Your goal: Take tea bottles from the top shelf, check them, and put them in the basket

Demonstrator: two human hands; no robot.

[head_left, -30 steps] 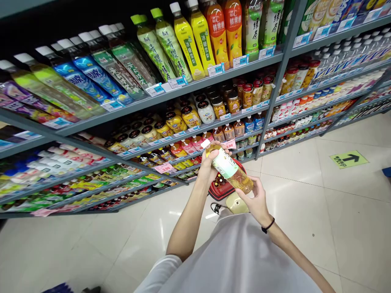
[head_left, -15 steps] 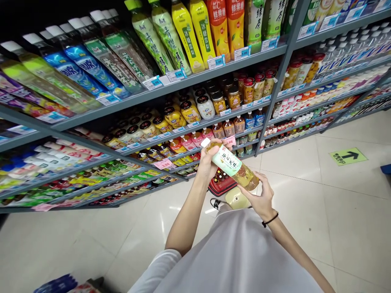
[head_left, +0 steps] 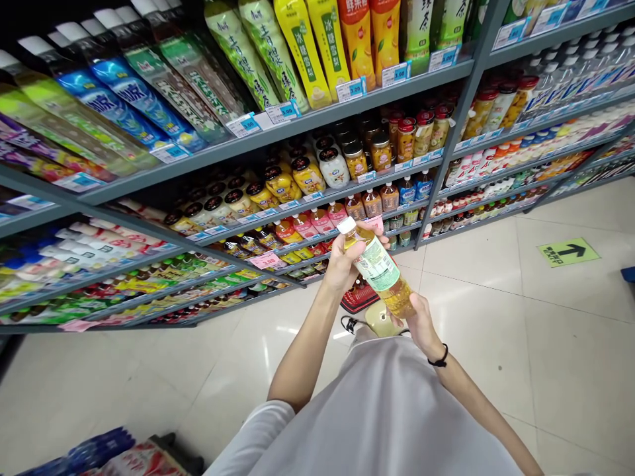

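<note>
Held before the drink shelves (head_left: 278, 142), the tea bottle (head_left: 380, 268) lies tilted, cap up-left, base down-right. The left hand (head_left: 340, 264) wraps the neck end; the right hand (head_left: 421, 324) cups the base, both closed on it.

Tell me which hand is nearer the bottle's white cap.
Left. The left hand grips the bottle just below its white cap; the right hand holds the base, at the far end from the cap.
</note>
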